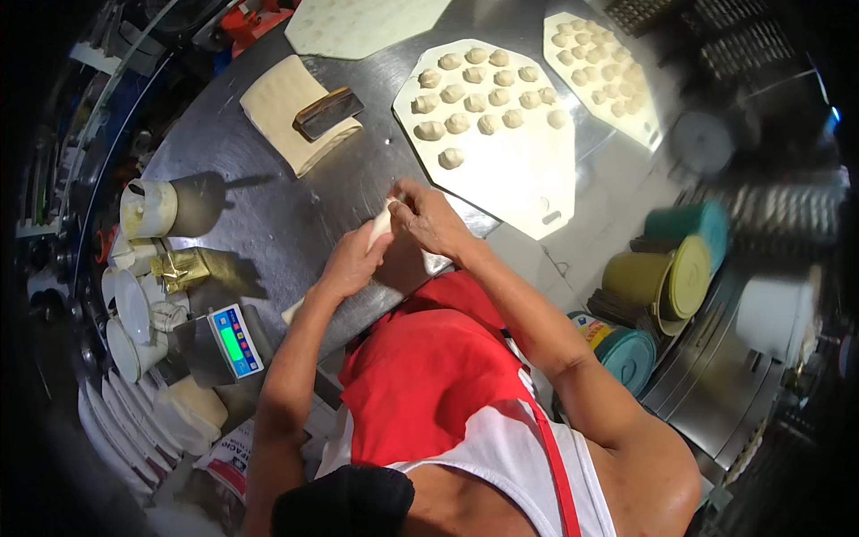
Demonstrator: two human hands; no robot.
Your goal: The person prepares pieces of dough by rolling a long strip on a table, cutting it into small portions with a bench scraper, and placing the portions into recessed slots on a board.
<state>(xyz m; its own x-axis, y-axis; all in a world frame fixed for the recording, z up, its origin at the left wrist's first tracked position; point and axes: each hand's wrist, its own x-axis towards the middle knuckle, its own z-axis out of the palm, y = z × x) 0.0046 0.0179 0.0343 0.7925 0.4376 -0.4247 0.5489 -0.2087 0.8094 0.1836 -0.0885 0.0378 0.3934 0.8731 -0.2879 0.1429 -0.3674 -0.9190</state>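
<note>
My left hand (352, 263) is wrapped round a pale strip of dough (383, 227) above the steel table's near edge. At the strip's far end, my right hand (429, 219) has its fingers pinched on the dough. Another bit of dough (292, 311) shows partly behind my left forearm. Beyond my hands, to the right, a white board (528, 183) bears several small dough balls (488, 123) in rough rows. A folded slab of dough (279, 106) lies at the far left, with a dough scraper (328, 114) resting on it.
Left of me are a digital scale (234, 342), a gold packet (182, 268) and a white tub (148, 208). A second board of dough balls (644, 130) is at the far right; another board (358, 25) lies at the back. Lidded buckets (689, 277) stand to my right.
</note>
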